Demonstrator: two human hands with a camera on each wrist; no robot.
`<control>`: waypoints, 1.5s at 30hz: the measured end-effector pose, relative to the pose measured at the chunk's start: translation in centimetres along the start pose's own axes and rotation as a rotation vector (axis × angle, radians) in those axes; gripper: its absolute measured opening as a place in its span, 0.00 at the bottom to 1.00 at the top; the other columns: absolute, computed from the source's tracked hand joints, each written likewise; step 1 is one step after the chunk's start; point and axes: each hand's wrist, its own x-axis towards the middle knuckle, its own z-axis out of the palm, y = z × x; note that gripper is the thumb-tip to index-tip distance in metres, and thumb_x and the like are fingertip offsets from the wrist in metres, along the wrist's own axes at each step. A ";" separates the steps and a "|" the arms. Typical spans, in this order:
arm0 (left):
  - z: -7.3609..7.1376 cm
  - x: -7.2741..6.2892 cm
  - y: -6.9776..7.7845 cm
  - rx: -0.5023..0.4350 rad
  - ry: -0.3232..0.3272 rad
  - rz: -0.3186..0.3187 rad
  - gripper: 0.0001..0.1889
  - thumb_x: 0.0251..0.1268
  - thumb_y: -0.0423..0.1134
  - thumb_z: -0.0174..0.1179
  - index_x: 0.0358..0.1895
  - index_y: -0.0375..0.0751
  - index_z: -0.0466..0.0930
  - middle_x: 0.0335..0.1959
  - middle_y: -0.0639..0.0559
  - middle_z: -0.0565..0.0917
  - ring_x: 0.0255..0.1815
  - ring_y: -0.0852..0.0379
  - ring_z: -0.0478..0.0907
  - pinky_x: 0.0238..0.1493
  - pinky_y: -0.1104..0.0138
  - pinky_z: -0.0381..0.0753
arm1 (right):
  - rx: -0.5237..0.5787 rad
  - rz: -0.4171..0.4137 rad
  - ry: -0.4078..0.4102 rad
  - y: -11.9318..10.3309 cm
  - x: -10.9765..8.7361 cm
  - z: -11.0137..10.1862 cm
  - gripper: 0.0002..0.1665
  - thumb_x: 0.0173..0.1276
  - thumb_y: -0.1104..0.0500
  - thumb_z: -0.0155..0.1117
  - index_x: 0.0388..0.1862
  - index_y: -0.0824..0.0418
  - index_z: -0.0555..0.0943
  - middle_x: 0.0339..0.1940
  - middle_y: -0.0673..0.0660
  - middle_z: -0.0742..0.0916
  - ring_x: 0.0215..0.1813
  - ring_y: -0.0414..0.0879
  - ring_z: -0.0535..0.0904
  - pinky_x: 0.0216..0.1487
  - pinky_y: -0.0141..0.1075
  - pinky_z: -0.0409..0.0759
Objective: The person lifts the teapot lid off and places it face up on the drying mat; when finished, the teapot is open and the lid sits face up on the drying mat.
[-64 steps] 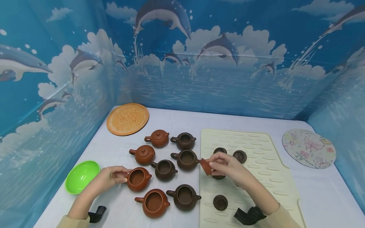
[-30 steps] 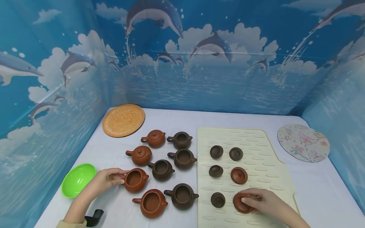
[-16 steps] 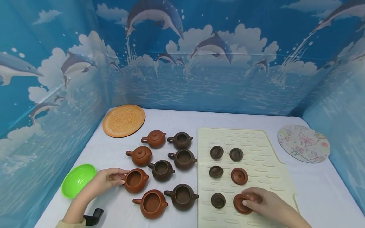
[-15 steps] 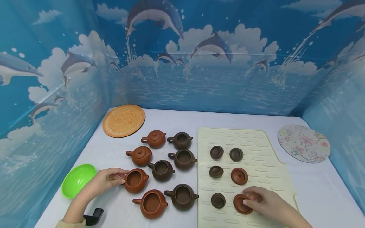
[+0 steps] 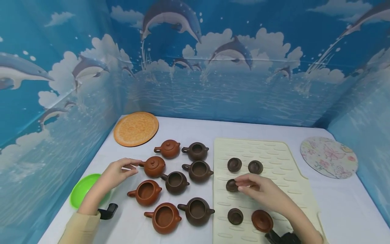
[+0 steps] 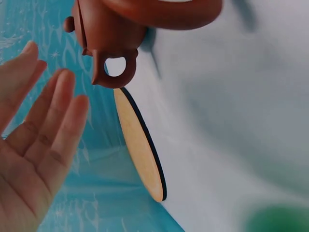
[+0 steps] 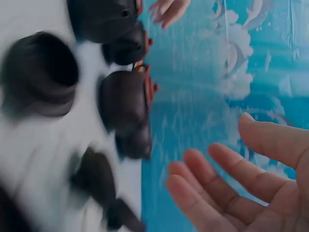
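Observation:
My left hand (image 5: pixel 117 174) reaches over the handle of a lidded red-brown clay teapot (image 5: pixel 153 166); in the left wrist view its fingers are extended, holding nothing. Nearer me stand two lidless red-brown teapots, one smaller (image 5: pixel 147 192) and one larger (image 5: pixel 164 218). On the cream mat (image 5: pixel 286 162), my right hand (image 5: pixel 263 189) has its fingertips beside a dark brown lid (image 5: pixel 232 185); the right wrist view shows loosely bent fingers holding nothing. A red-brown lid (image 5: pixel 262 221) lies nearer me. The spot under the right hand is hidden.
Several lidless dark teapots (image 5: pixel 197 210) stand mid-table. More dark lids (image 5: pixel 234 164) lie on the mat. Another lidded red-brown teapot (image 5: pixel 169 149) stands farther back. A green bowl (image 5: pixel 82 189), an orange round board (image 5: pixel 136 129) and a floral round board (image 5: pixel 329 157) sit around the edges.
My right hand carried a red-brown lid to the mat, let go of it, then moved away toward the dark lid. My left hand left the smaller lidless teapot's handle and moved up to the lidded one.

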 end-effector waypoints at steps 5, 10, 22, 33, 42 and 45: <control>0.0 2.3 -0.4 0.032 -0.016 0.025 0.18 0.64 0.31 0.64 0.57 0.36 0.81 0.54 0.40 0.83 0.54 0.41 0.81 0.50 0.55 0.84 | 0.045 -0.106 -0.060 -2.4 4.6 1.3 0.18 0.73 0.50 0.61 0.56 0.58 0.81 0.51 0.54 0.87 0.53 0.43 0.83 0.51 0.31 0.82; 0.0 4.0 -0.9 0.041 -0.041 -0.019 0.18 0.65 0.34 0.64 0.58 0.38 0.81 0.55 0.40 0.83 0.55 0.41 0.81 0.53 0.51 0.83 | 0.076 -0.166 -0.117 -4.8 9.1 3.1 0.17 0.72 0.52 0.62 0.55 0.57 0.82 0.50 0.55 0.87 0.52 0.45 0.83 0.51 0.35 0.81; 1.1 5.0 -2.3 -0.020 -0.092 -0.060 0.13 0.65 0.33 0.64 0.51 0.40 0.86 0.46 0.44 0.88 0.51 0.45 0.84 0.54 0.50 0.80 | -0.037 -0.156 -0.168 -8.1 17.7 8.7 0.14 0.71 0.55 0.64 0.53 0.57 0.84 0.51 0.53 0.87 0.54 0.46 0.82 0.55 0.40 0.81; 2.0 5.3 -2.1 -0.020 -0.095 -0.107 0.11 0.66 0.31 0.62 0.49 0.42 0.86 0.42 0.46 0.89 0.50 0.44 0.83 0.51 0.51 0.82 | -0.183 -0.151 -0.194 -9.6 20.8 13.5 0.17 0.69 0.57 0.67 0.56 0.57 0.83 0.53 0.55 0.85 0.54 0.46 0.80 0.55 0.39 0.79; 1.8 5.3 -1.8 0.030 -0.086 -0.065 0.10 0.65 0.29 0.62 0.46 0.42 0.86 0.38 0.46 0.88 0.47 0.45 0.84 0.49 0.52 0.82 | -0.413 -0.254 -0.248 -10.2 20.3 15.8 0.24 0.71 0.55 0.64 0.65 0.53 0.78 0.70 0.53 0.77 0.72 0.45 0.70 0.71 0.40 0.70; 1.8 5.3 -1.8 0.040 -0.082 -0.070 0.09 0.65 0.29 0.62 0.46 0.42 0.86 0.38 0.46 0.88 0.47 0.45 0.84 0.49 0.52 0.82 | -0.416 -0.280 -0.200 -10.5 20.5 15.8 0.16 0.71 0.57 0.64 0.56 0.53 0.82 0.58 0.50 0.84 0.63 0.41 0.78 0.64 0.36 0.76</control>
